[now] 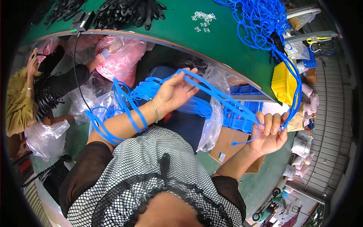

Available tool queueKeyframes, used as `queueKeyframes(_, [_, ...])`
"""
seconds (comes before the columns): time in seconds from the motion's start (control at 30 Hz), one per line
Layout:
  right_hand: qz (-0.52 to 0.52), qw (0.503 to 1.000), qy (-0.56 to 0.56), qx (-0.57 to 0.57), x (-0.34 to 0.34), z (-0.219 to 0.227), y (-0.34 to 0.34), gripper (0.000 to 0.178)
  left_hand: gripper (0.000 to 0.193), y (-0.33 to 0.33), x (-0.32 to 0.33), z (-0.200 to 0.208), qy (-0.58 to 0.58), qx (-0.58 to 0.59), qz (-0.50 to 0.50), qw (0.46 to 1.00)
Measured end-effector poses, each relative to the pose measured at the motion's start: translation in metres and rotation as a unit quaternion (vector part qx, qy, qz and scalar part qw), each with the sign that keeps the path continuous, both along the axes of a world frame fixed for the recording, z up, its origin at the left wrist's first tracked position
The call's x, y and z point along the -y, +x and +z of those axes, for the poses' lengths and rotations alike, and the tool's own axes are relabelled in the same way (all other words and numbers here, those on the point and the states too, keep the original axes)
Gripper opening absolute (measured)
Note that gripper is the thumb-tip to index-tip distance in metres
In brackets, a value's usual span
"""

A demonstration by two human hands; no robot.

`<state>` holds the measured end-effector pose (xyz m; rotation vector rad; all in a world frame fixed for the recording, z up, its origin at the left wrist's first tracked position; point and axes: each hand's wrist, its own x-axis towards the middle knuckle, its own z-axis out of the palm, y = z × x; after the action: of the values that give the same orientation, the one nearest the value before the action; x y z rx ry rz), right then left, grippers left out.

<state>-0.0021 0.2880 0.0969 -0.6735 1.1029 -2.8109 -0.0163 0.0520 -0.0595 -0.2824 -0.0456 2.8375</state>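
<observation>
A flat blue strap is stretched between my two hands above my lap. My left hand grips one looped end between thumb and fingers, with other fingers partly spread. At the right, my right hand pinches the other end, and a thin tail with a small blue tip hangs below it. More blue cords run from the table edge down to behind the right hand. Several blue loops hang around my left forearm. A bundle of blue straps lies across my lap, partly hidden by the left hand.
The green table carries tangled blue cords, clear plastic clips and black straps. Around me are a yellow bin, blue crates, a cardboard box and a pink bag. Another person sits at left.
</observation>
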Motion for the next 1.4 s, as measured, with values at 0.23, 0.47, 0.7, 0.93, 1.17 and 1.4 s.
queueKeyframes(0.23, [-0.037, 0.999, -0.001, -0.007, -0.028, -0.011, 0.008, 0.028, 0.029, -0.012, 0.037, 0.004, 0.008, -0.054, 0.074, 0.996])
queueKeyframes(0.47, [-0.038, 0.999, -0.016, -0.013, -0.036, -0.022, 0.010, 0.025, 0.026, -0.009, 0.066, 0.012, 0.035, -0.115, 0.103, 0.987])
queueKeyframes(0.7, [-0.035, 0.999, -0.019, -0.018, -0.032, -0.027, 0.003, 0.026, 0.027, -0.009, 0.083, 0.020, 0.033, -0.149, 0.133, 0.979])
queueKeyframes(0.93, [-0.038, 0.999, -0.027, -0.023, -0.025, -0.025, -0.001, 0.023, 0.027, -0.017, 0.098, 0.021, 0.021, -0.148, 0.162, 0.975])
queueKeyframes(1.17, [-0.052, 0.999, 0.011, -0.010, -0.026, -0.049, 0.001, 0.026, 0.020, -0.017, 0.096, 0.027, -0.072, -0.152, 0.156, 0.973])
queueKeyframes(1.4, [0.042, 0.997, 0.067, 0.018, 0.019, -0.067, -0.004, 0.026, 0.034, -0.008, 0.070, 0.056, -0.397, -0.175, 0.040, 0.900])
